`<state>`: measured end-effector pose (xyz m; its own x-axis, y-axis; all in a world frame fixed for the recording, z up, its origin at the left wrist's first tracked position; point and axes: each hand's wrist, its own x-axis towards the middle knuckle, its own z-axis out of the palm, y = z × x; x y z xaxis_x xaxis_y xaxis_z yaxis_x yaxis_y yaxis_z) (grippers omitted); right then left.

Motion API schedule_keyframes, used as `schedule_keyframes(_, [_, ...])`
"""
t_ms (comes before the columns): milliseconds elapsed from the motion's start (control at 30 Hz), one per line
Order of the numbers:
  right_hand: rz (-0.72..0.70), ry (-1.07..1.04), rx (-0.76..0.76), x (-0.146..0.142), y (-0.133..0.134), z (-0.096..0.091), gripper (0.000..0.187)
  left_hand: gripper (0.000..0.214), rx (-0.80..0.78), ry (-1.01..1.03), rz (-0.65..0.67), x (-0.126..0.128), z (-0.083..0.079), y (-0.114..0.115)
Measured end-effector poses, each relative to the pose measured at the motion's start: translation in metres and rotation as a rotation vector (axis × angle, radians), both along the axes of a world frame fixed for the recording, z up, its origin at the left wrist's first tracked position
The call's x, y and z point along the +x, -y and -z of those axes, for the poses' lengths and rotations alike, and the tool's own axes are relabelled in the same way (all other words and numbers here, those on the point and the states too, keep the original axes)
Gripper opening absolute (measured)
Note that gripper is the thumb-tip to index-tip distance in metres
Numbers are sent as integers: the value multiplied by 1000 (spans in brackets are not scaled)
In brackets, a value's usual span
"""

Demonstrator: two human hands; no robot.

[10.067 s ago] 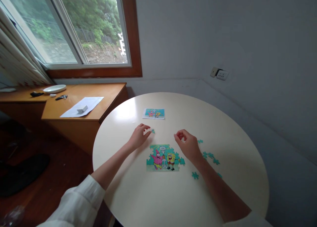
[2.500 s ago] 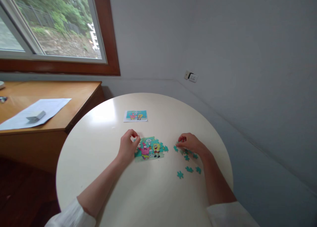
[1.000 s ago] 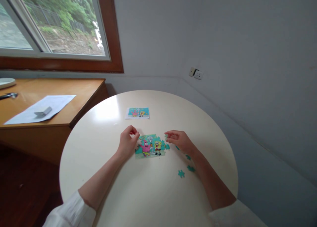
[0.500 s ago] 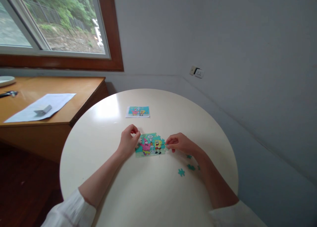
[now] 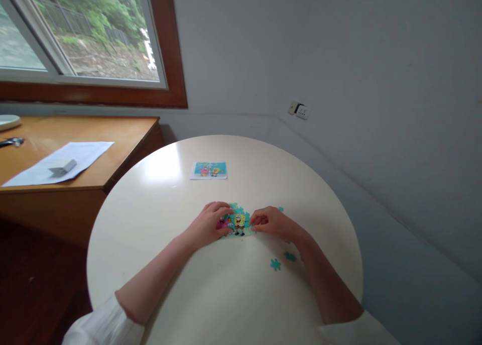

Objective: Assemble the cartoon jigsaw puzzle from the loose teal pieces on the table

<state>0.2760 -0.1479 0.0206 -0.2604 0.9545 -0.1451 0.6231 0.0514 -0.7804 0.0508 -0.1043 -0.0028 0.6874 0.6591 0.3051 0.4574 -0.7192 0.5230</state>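
Indoor room, home or small office; cannot tell which. Landmark: round white bench (image 5: 218, 290). Left of bench: wooden desk (image 5: 124, 129) with paper (image 5: 88, 151) on it. Beyond bench, to left: sliding window (image 5: 71, 59) in brown frame (image 5: 173, 59), trees (image 5: 116, 8) outside. Behind bench: plain pale wall (image 5: 241, 59); 2 outlet plates (image 5: 303, 112) beyond bench's right half. Dark reddish floor (image 5: 30, 284), left of bench.

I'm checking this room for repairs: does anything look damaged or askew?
The white wall socket looks odd: a dark gap separates it from the beige plate beside it, so it may be loosely fitted. I see no spill on the round table; the left hand hides part of the puzzle.
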Motion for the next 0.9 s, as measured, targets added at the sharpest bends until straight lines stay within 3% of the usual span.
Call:
schedule_keyframes(367, [29,129,40,-8,2,-3,9,37,-44,-15,1,1,-2,2])
schedule_keyframes(600, [39,133,46,-11,4,-2,18,37,-39,-13,-2,0,-1,2])
schedule_keyframes(767, [44,116,70,-8,2,-2,10,34,-39,13,-4,1,-1,2])
schedule_keyframes(900, [230,52,222,6,-4,-3,12,23,-39,91,-35,1,-1,2])
